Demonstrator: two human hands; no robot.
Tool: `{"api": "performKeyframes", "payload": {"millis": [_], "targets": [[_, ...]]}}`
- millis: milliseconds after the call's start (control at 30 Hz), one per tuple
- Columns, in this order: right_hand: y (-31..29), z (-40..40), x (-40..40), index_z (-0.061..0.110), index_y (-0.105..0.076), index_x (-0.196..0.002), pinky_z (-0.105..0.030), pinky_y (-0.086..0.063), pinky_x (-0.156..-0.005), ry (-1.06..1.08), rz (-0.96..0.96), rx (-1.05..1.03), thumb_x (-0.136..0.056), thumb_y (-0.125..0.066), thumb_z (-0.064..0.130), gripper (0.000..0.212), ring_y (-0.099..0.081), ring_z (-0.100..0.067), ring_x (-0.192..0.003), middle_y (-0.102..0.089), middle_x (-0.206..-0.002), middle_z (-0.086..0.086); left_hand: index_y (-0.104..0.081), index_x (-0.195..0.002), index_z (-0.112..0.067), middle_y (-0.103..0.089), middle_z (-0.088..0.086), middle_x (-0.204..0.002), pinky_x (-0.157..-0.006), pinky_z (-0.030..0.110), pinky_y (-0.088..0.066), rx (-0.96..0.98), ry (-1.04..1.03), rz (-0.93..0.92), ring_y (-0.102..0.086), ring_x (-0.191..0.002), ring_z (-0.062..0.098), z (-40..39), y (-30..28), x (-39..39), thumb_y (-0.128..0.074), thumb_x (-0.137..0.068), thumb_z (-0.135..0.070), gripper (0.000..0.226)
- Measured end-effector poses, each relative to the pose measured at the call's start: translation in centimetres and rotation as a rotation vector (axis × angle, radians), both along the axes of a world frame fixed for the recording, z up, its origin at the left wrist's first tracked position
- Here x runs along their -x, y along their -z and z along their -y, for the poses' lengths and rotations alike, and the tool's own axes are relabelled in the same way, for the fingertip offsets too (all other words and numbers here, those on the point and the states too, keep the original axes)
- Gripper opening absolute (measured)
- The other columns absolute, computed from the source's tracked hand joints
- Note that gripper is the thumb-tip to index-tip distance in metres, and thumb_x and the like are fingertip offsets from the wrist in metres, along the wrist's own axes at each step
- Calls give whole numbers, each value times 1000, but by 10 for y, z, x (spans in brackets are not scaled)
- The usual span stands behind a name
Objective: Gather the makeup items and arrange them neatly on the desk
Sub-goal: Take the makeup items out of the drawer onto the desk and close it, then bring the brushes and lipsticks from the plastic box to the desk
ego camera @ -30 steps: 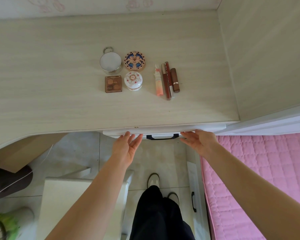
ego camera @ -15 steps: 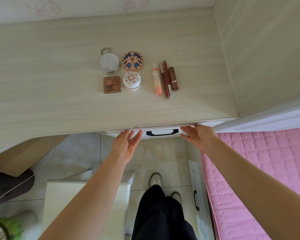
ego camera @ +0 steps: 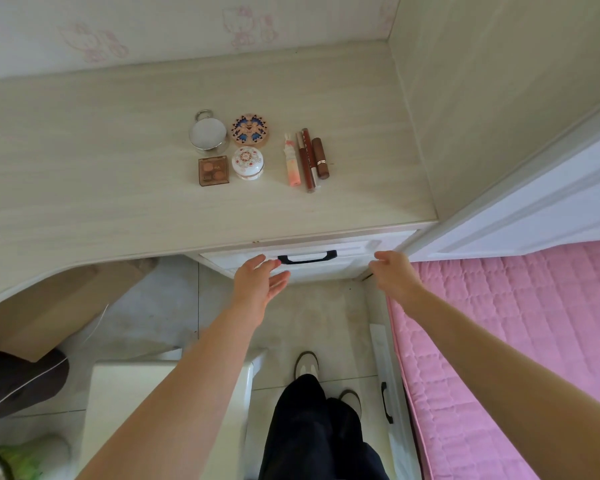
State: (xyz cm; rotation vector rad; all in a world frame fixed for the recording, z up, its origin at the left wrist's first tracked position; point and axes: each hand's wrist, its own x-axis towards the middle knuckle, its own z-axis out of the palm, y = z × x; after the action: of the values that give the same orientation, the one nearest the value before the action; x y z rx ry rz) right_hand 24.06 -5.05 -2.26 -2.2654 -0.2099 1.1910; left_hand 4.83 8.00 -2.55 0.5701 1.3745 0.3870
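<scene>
On the pale wooden desk [ego camera: 101, 188] the makeup lies in a tidy group. A silver round compact [ego camera: 208, 135] and a patterned round compact [ego camera: 250, 129] sit behind a brown eyeshadow palette [ego camera: 213, 170] and a white floral jar [ego camera: 247, 162]. To their right lie a pink tube [ego camera: 291, 161], two slim lip glosses [ego camera: 307, 161] and a brown lipstick [ego camera: 320, 158], side by side. My left hand [ego camera: 258, 284] has straight fingers touching the white drawer front [ego camera: 352, 259] beside its black handle [ego camera: 307, 257]. My right hand [ego camera: 392, 275] is at the drawer's right end, fingers relaxed.
A pink quilted bed [ego camera: 520, 341] fills the right side. A white stool [ego camera: 160, 410] stands below my left arm. Another white drawer front with a black handle [ego camera: 387, 401] sits low beside the bed. A wooden wall panel [ego camera: 499, 81] borders the desk's right edge.
The drawer has slid in under the desk edge with both hands on its front. The view has pulled back, so more wall and drawer front show.
</scene>
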Motion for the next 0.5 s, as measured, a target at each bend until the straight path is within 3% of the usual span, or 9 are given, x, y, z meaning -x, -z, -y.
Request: {"api": "performKeyframes", "payload": {"millis": [133,267,333,433,500], "targets": [[-11,44,12,12,-49,-135,-25,-41,-68,-223,151,-21,-93,-40,16,43,-59,-23,-93,-60,-121,-10,-55,-120,-8,-69,8,-98,-68,29,-55,-171,245,-127,-64,-73,21,43,-14,-4,-51,-94,-7,27],[-27,92,25,6,-55,-109,-34,-48,-69,-355,285,-42,-94,-40,15,23,-58,-27,-91,-61,-101,-10,-57,-116,-12,-68,5,-96,-73,33,-55,-395,509,-249,-63,-79,22,90,-23,-2,-49,-93,-13,24],[-39,117,31,6,-52,-122,-37,-50,-80,-420,327,-32,-96,-40,16,30,-58,-30,-100,-60,-113,-12,-60,-116,-18,-69,2,-99,-85,43,-54,-533,650,-348,-65,-92,24,112,-23,2,-54,-89,-24,29],[-50,154,40,8,-43,-136,-36,-45,-92,-507,417,-32,-98,-39,19,41,-51,-28,-119,-50,-134,-11,-60,-120,-19,-66,-2,-102,-90,36,-50,-711,809,-436,-63,-98,18,148,-31,6,-53,-94,-24,28],[-58,177,48,9,-39,-140,-39,-43,-99,-534,454,-16,-98,-39,19,43,-46,-28,-125,-48,-137,-10,-60,-122,-16,-68,-1,-106,-90,35,-49,-819,888,-447,-64,-98,20,171,-38,8,-53,-94,-20,29]]}}
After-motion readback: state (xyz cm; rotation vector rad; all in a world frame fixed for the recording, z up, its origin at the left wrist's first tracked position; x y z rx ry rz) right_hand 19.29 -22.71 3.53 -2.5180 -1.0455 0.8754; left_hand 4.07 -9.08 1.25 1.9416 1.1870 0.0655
